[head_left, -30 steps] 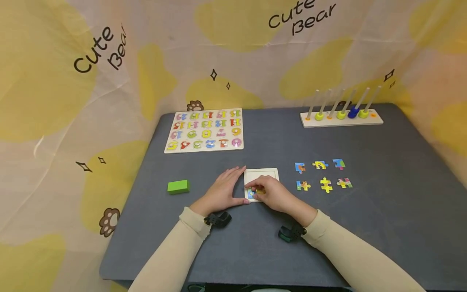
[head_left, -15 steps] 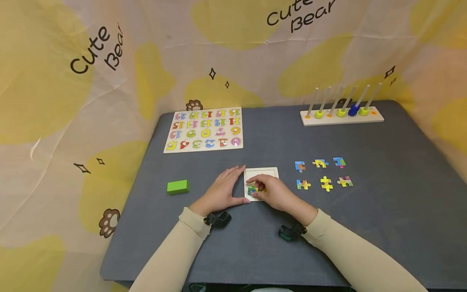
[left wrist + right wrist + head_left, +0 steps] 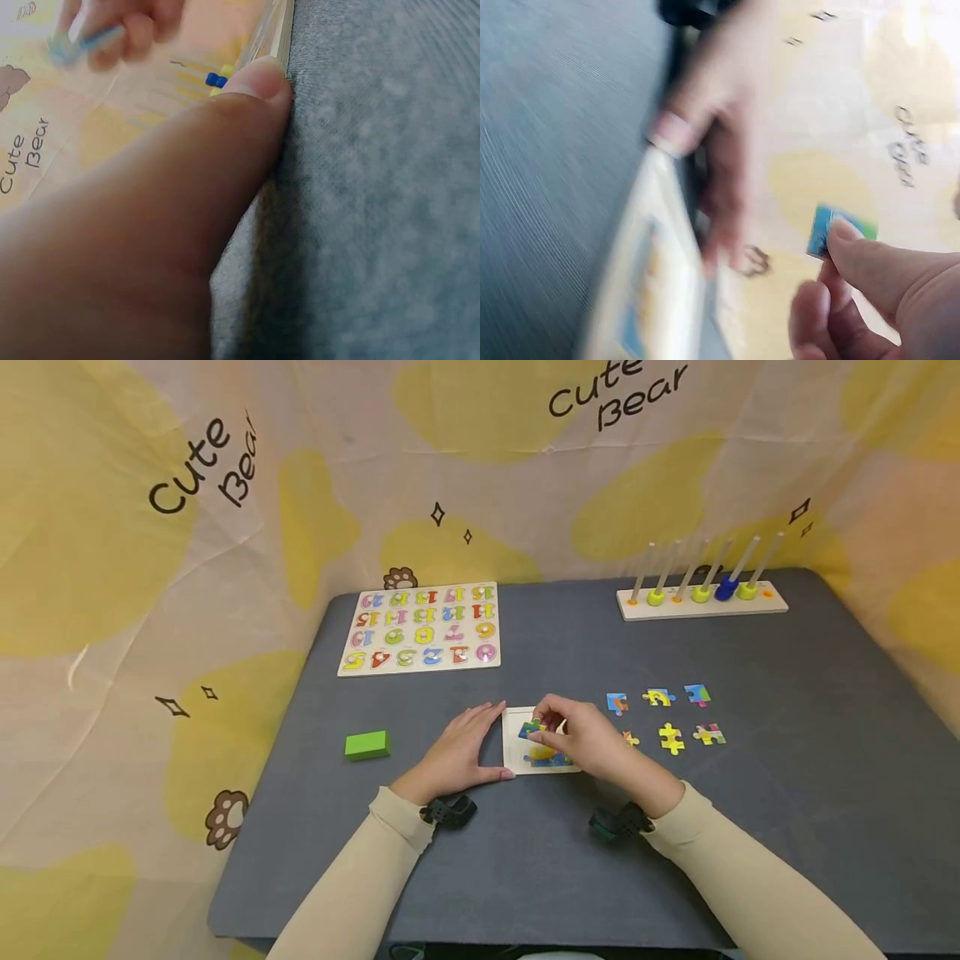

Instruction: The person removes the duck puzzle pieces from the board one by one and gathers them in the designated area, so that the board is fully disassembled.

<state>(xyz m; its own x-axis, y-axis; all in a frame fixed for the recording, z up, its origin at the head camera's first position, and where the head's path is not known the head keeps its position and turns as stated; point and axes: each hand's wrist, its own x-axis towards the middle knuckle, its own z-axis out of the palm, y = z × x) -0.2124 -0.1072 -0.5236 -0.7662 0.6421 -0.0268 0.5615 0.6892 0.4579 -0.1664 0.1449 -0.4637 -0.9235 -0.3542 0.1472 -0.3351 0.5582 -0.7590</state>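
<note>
A small pale puzzle tray lies near the middle of the table. Part of a blue and yellow picture sits along its near side. My left hand rests beside the tray's left edge, its fingers straight and its thumb touching the near corner. Above the tray, my right hand pinches a blue and green puzzle piece between thumb and fingers. The right wrist view shows that puzzle piece raised clear of the tray, with the thumb over its face.
Several loose puzzle pieces lie in two rows to the right. A green block sits at left. Farther back are a number board and a peg stand with rings. A printed cloth hangs behind.
My right hand has lifted the blue and green puzzle piece from the tray's near left part and moved up and right with it. The left hand stays in place.
</note>
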